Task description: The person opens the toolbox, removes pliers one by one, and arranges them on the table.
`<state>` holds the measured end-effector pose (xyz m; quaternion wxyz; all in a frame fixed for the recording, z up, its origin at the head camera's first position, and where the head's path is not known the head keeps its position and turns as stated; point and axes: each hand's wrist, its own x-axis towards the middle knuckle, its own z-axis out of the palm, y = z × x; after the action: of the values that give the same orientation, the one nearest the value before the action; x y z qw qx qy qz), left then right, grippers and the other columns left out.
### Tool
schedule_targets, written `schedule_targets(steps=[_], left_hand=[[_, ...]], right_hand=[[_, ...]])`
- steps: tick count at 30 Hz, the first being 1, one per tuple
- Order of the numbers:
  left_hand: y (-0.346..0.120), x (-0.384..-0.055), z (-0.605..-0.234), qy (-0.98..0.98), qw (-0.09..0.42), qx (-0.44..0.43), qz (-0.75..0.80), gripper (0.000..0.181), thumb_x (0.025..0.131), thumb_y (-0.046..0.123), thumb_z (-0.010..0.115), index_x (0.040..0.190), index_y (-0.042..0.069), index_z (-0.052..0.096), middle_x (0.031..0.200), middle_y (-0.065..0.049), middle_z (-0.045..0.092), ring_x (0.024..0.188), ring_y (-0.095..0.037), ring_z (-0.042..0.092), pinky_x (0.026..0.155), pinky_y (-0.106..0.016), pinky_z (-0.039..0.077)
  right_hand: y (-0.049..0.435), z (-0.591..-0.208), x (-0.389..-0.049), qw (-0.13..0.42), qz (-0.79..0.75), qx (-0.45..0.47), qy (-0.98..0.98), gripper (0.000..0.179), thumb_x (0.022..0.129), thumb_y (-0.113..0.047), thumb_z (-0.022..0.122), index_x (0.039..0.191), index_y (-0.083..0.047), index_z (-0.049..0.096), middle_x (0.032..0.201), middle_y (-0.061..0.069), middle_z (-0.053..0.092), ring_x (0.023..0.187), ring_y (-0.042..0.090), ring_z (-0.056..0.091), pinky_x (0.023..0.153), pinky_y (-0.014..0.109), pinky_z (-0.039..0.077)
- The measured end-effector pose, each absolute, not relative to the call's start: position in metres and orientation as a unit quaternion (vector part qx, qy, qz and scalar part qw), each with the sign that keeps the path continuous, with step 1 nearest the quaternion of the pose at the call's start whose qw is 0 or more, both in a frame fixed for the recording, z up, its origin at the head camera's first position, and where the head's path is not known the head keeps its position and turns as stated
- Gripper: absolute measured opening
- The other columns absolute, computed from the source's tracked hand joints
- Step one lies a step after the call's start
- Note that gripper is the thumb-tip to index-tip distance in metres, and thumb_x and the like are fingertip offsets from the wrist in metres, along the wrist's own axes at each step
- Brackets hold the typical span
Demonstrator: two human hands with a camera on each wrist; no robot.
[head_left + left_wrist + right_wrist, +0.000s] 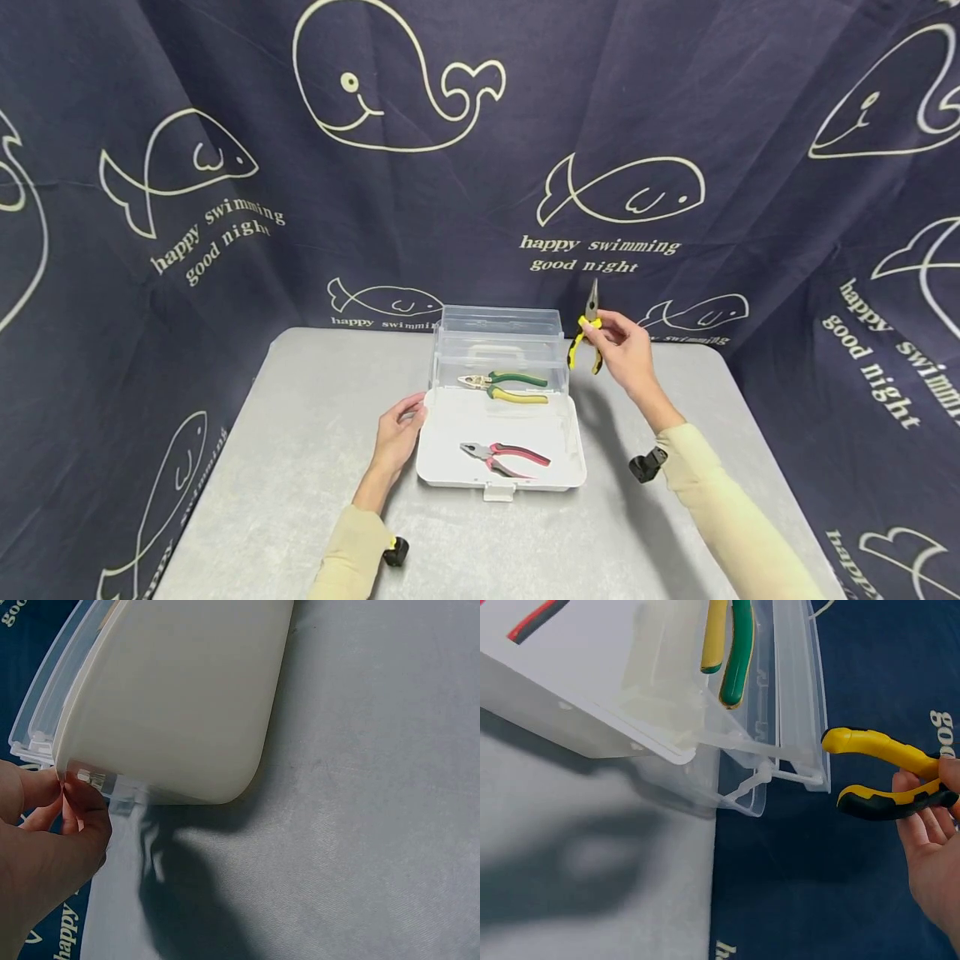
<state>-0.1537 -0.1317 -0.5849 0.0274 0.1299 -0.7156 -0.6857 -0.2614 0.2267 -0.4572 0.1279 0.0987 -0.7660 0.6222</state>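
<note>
Needle-nose pliers [592,307], grey tip upward, yellow-and-black handles splayed | right hand [624,347] pinches them near the pivot | left hand [397,435] pinches edge of white toolbox [495,423]

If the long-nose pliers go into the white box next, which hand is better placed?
Likely the right hand: it holds the long-nose pliers right of the white box; the left hand pinches the box's left edge.
</note>
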Motion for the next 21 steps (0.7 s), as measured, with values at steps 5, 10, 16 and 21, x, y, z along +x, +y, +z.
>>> schedule_targets(steps=[5,10,16,21], left_hand=[[-0.132,-0.154,-0.585,-0.715,0.024,0.128,-0.687,0.033,0.101,0.005,0.062,0.134,0.000,0.065,0.120,-0.016,0.062,0.100,-0.014,0.065,0.083,-0.017,0.051],[-0.132,-0.154,-0.585,-0.718,0.019,0.124,-0.685,0.034,0.102,0.006,0.062,0.135,0.000,0.064,0.122,-0.016,0.062,0.101,-0.016,0.064,0.084,-0.017,0.051],[-0.132,-0.153,-0.584,-0.716,0.024,0.128,-0.686,0.034,0.101,0.005,0.062,0.135,0.001,0.065,0.121,-0.016,0.062,0.101,-0.015,0.064,0.083,-0.017,0.051],[-0.132,-0.153,-0.583,-0.717,0.025,0.128,-0.685,0.033,0.102,0.005,0.062,0.134,0.000,0.065,0.120,-0.016,0.062,0.100,-0.014,0.064,0.083,-0.017,0.051]], right_hand=[[0.238,-0.464,-0.254,0.102,0.695,0.067,-0.709,0.035,0.092,0.011,0.069,0.122,0.023,0.058,0.092,0.003,0.074,0.076,0.005,0.073,0.073,0.026,0.060],[0.251,-0.479,-0.246,0.085,0.718,0.030,-0.691,0.039,0.094,0.004,0.071,0.126,0.021,0.056,0.091,-0.005,0.076,0.078,0.008,0.074,0.075,0.027,0.060],[0.263,-0.490,-0.234,0.060,0.737,0.009,-0.673,0.032,0.095,0.003,0.070,0.123,0.013,0.061,0.093,-0.001,0.077,0.077,0.010,0.075,0.076,0.029,0.061],[0.274,-0.500,-0.223,0.045,0.733,-0.015,-0.679,0.030,0.096,0.000,0.070,0.123,0.009,0.061,0.091,-0.003,0.076,0.077,0.010,0.075,0.078,0.030,0.060]])
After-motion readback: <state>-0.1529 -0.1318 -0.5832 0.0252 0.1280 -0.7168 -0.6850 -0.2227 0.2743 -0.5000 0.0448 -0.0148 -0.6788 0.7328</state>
